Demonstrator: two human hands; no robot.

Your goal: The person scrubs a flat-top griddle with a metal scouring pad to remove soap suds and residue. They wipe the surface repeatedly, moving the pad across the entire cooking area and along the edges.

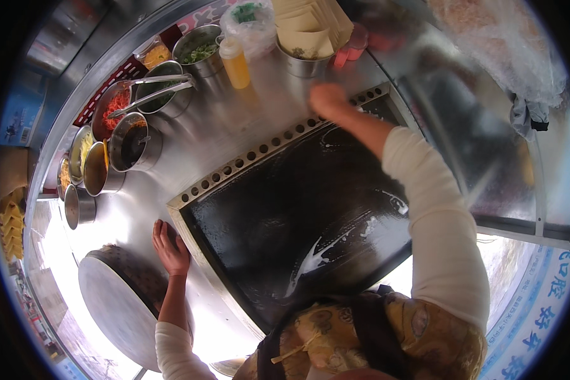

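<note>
My right hand is blurred and looks closed, over the steel counter just past the far edge of a black flat griddle. Whether it holds anything does not show. Streaks of whitish liquid lie on the griddle. My left hand rests on the counter beside the griddle's left frame, fingers slightly apart and nothing in it. A steel pot of brown paper bags stands beyond my right hand. Left of that pot is a squeeze bottle of yellow liquid.
Steel tongs lie across bowls of shredded red food and greens. Several more steel pots, one with dark sauce, line the left edge. A round griddle plate is at lower left. Clear plastic bags are at upper right.
</note>
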